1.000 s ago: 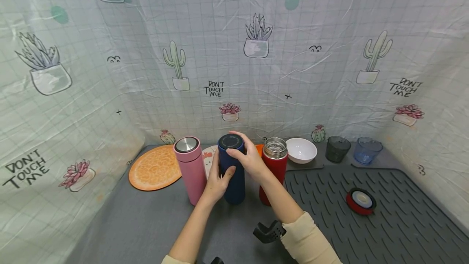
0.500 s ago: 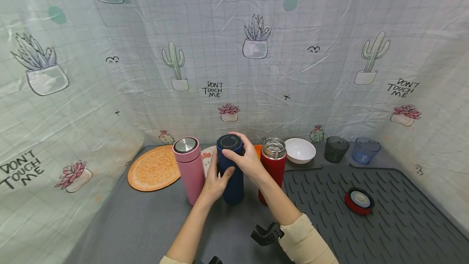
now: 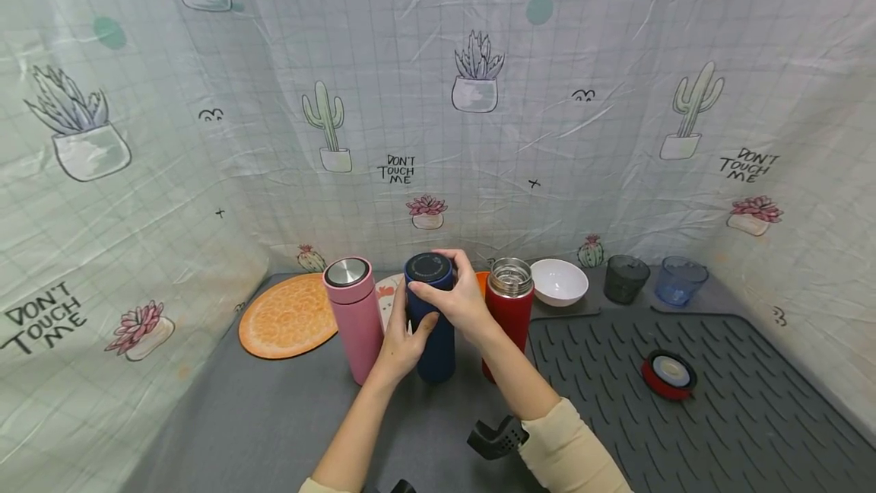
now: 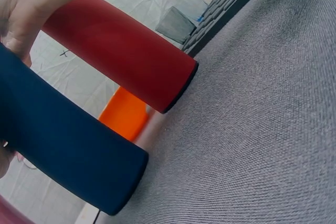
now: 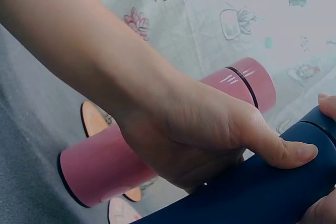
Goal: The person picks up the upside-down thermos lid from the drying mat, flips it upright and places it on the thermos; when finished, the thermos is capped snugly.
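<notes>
A dark blue thermos bottle (image 3: pixel 436 360) stands upright on the grey table, its lid (image 3: pixel 429 267) on. My left hand (image 3: pixel 402 342) grips its body from the left, with the thumb lying across the front, as the right wrist view shows too. My right hand (image 3: pixel 465 299) holds the top at the lid, thumb in front and fingers reaching behind. Left of it stands a pink thermos (image 3: pixel 356 326) with a steel-topped lid. To the right is a red thermos (image 3: pixel 509 318) with its steel neck bare. A red-and-black lid (image 3: pixel 669 376) lies underside up on the ribbed mat.
The dark ribbed mat (image 3: pixel 739 417) covers the table's right side. Behind it stand a white bowl (image 3: pixel 560 282), a grey cup (image 3: pixel 626 280) and a blue cup (image 3: pixel 680 281). An orange round mat (image 3: pixel 287 318) lies at the back left. An orange object (image 4: pixel 126 114) is partly hidden behind the bottles.
My right thumb has shifted slightly left across the front of the blue thermos's top, the hand turning a little. My left hand keeps its grip. The head view has moved slightly.
</notes>
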The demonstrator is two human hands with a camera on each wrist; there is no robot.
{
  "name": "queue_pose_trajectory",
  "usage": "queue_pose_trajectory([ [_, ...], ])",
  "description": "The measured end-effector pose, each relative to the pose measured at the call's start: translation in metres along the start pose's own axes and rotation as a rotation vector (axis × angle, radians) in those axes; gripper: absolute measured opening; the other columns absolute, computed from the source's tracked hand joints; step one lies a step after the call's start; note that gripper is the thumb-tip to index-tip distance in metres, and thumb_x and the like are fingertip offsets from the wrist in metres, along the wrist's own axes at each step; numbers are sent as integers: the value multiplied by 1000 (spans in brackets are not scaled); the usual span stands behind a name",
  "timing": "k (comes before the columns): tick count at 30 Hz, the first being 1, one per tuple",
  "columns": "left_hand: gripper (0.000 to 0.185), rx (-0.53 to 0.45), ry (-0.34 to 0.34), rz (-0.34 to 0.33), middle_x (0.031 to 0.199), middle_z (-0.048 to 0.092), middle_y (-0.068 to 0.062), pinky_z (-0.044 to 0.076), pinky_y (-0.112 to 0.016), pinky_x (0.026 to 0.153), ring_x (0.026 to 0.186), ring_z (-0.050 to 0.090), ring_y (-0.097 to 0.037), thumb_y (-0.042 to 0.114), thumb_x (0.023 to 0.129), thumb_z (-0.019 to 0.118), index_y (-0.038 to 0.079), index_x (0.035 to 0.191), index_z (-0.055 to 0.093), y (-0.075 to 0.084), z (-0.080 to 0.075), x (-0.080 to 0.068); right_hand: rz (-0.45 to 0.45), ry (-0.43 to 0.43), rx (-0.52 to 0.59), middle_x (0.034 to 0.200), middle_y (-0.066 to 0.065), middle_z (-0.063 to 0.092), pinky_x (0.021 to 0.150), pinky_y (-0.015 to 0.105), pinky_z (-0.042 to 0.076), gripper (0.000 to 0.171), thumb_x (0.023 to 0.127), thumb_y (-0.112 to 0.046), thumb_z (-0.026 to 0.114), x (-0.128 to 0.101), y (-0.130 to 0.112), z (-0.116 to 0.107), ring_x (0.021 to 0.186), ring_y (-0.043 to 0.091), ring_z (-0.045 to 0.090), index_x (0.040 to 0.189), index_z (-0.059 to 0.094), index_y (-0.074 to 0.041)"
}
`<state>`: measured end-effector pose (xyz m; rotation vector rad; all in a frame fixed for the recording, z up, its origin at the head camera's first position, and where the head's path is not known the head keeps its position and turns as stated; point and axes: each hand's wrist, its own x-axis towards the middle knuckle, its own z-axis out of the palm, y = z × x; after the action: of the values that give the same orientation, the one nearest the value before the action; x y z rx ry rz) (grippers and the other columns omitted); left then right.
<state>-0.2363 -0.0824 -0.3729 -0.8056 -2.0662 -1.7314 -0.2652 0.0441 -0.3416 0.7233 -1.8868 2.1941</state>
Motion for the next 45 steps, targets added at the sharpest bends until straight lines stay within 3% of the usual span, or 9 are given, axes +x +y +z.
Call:
queue_pose_trajectory([
  [5,71,-12,-6,-16,142,26,-22,31,-50,101,125,36,-35,-4,88,54,0,144,9,0,1,-1,14,2,-1,119,16,50,85,37,49,56,78,-3,69,-2,-1,0,100,27,56,124,37,-3],
  [10,71,-55,-14,-24,143,27,-20,28,-49,103,127,34,-32,0,90,54,5,145,9,-7,0,-1,26,-52,-49,121,15,51,88,37,47,56,84,-11,66,-6,-4,0,102,26,56,129,33,-7],
  [16,68,-65,-4,-46,139,31,-23,31,-49,101,125,36,-33,-4,90,51,0,143,10,-3,0,-3,91,-74,-172,134,17,42,96,45,39,62,91,-18,57,-12,-12,-2,118,30,47,142,23,-11],
  [19,65,-54,-1,-62,139,32,-23,33,-51,99,125,37,-34,-3,91,50,2,143,12,-14,0,-4,90,-74,-296,143,14,31,100,49,32,67,91,-23,57,-18,-15,-7,126,30,37,145,19,-13],
  [24,60,64,-11,-114,138,38,-17,33,-51,99,124,40,-30,12,93,53,10,143,19,-36,-2,-10,14,-105,-457,146,9,26,102,50,28,71,90,-28,58,-38,-25,-17,130,26,31,146,18,-13],
  [29,67,224,-33,-141,139,38,-14,34,-50,99,125,40,-28,30,91,57,9,143,21,-32,-6,-21,-52,-191,-508,145,5,28,103,45,29,71,89,-21,60,-66,-31,-31,131,24,29,146,19,-12],
  [34,75,298,-91,-191,140,34,-19,36,-50,97,125,39,-32,26,88,61,1,143,18,-21,-12,-39,-109,-255,-542,143,5,32,101,42,33,68,87,-10,63,-98,-32,-49,129,22,34,143,25,-9],
  [40,74,322,-179,-355,132,41,-26,41,-50,91,118,45,-38,23,86,64,-6,139,23,-11,-18,-57,-202,-172,-625,135,7,43,96,27,39,60,86,-8,63,-131,-37,-78,119,17,42,139,34,-8],
  [45,65,411,-255,-414,123,49,-27,47,-47,84,112,49,-39,24,83,67,-8,131,36,-1,-17,-71,-227,-65,-678,130,8,47,94,21,35,59,83,2,63,-147,-35,-113,116,17,42,136,39,-8],
])
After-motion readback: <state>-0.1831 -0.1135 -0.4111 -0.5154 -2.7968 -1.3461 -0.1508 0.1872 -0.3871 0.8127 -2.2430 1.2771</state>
